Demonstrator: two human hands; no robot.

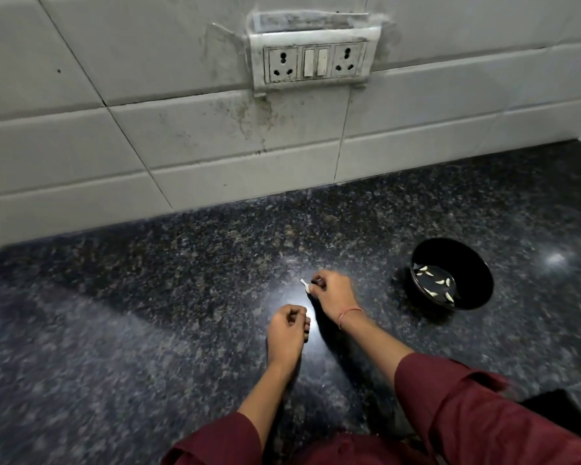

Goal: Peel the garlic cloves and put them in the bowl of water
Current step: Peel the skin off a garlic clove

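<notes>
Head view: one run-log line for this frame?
phase: peeling | right hand: pinches garlic clove | left hand: curled, contents unclear | bowl: right of hands, peeled cloves inside

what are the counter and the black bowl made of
Countertop: looks like polished dark granite, given the speckled grey-black grain and the bright glare spot. Black bowl: smooth and glossy with a thin rim, likely plastic or melamine, though glazed ceramic cannot be ruled out.
</notes>
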